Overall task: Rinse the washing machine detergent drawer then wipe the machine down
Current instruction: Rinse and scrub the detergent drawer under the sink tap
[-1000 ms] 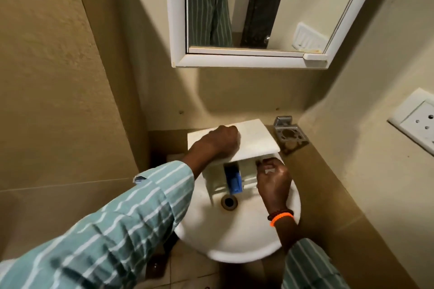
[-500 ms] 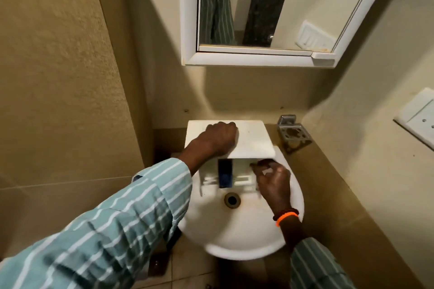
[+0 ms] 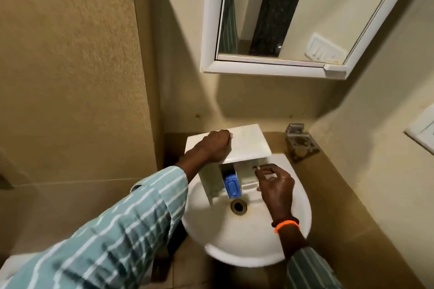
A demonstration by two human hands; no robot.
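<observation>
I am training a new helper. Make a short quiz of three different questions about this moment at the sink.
1. True or false: the detergent drawer is held over the sink.
2. Which hand grips the drawer's flat front panel?
3. The insert inside the drawer is: A red, B blue, C green.

Key:
1. True.
2. The left hand; the right hand reaches into the compartments.
3. B, the blue insert.
</observation>
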